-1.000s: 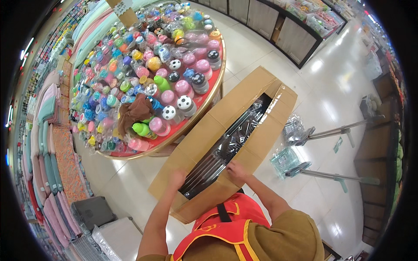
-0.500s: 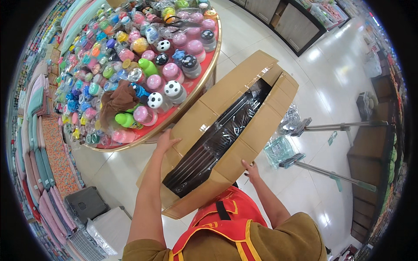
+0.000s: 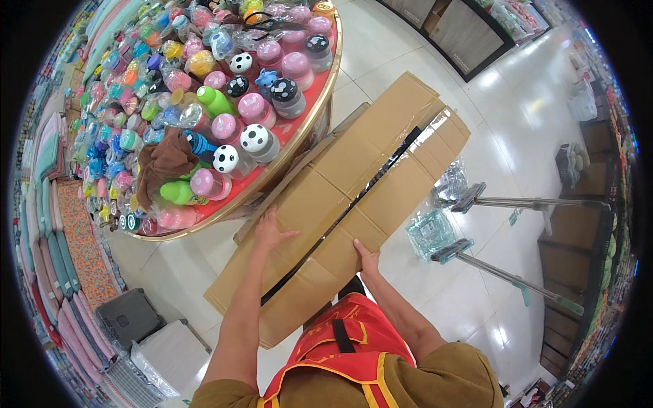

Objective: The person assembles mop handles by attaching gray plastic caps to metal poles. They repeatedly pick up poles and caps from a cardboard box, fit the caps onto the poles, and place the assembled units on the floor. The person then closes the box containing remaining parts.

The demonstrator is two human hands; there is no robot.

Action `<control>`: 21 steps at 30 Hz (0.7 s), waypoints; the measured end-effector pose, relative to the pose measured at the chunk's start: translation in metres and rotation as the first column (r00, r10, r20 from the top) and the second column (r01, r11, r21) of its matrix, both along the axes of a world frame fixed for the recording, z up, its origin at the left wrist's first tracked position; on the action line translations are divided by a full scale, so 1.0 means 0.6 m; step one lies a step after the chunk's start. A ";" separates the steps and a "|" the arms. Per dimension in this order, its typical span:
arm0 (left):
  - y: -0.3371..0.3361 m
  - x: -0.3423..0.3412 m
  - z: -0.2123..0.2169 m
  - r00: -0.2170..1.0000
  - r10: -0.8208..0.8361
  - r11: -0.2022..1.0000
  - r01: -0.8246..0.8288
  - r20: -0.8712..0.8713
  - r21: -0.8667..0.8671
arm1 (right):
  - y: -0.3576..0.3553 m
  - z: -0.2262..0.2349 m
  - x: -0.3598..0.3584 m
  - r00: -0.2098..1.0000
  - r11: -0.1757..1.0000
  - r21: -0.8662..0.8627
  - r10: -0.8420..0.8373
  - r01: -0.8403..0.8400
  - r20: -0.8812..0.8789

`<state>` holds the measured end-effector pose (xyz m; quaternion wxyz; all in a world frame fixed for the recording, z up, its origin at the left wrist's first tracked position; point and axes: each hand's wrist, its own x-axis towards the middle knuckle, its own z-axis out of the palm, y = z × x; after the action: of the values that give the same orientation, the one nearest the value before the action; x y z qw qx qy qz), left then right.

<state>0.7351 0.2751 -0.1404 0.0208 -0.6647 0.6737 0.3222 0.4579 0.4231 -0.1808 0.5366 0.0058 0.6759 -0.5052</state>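
Observation:
A long brown cardboard box (image 3: 326, 170) lies slantwise in front of me, its two top flaps folded nearly together. Through the narrow slit between them shows a dark strip of the plastic-wrapped contents (image 3: 381, 173). My left hand (image 3: 273, 231) rests on the far flap, fingers stretched out and thumb apart. On the near flap, by its outer edge, my right hand (image 3: 368, 257) presses with its fingers extended. Clear tape (image 3: 435, 122) shines at the box's far right end.
Left of the box stands a round-edged red display table (image 3: 299, 126) crowded with colourful bottles. Two flat mops (image 3: 462, 251) with long metal handles lie to the right, beside shelving. Folded towels (image 3: 75, 258), a grey case (image 3: 129, 319) and a dark-framed cabinet (image 3: 469, 37) stand around.
The box flaps have swung inward, narrowing the wide gap to a slit and covering most of the dark contents. Both hands have moved onto the flaps from the sides.

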 end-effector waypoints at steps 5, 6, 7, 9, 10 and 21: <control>-0.025 0.004 0.009 0.999 -0.046 0.996 0.048 -0.025 0.074 | -0.004 0.017 -0.009 0.995 0.996 0.042 0.080 -0.083 0.066; -0.043 -0.012 0.030 0.997 -0.071 0.991 0.074 -0.029 0.109 | -0.001 0.016 -0.008 0.997 0.994 0.091 0.065 -0.068 0.036; -0.049 -0.022 0.042 0.996 -0.085 0.986 0.089 -0.030 0.139 | -0.006 0.016 -0.004 0.998 0.989 0.133 0.062 -0.062 0.008; -0.032 -0.044 0.024 0.995 -0.094 0.992 0.090 0.044 0.085 | -0.014 0.017 0.005 0.996 0.984 0.162 0.076 -0.069 -0.038; -0.023 -0.051 0.014 0.992 -0.093 0.994 0.088 0.083 0.059 | -0.010 0.019 0.005 0.995 0.985 0.154 0.088 -0.079 -0.056; -0.029 -0.063 0.005 0.988 -0.056 0.998 0.056 0.145 0.006 | -0.019 0.053 -0.002 0.919 0.978 0.030 0.204 -0.206 -0.338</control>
<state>0.6973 0.2576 -0.1377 0.0793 -0.6672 0.6885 0.2731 0.4565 0.4119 -0.1489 0.4622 -0.1536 0.7534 -0.4417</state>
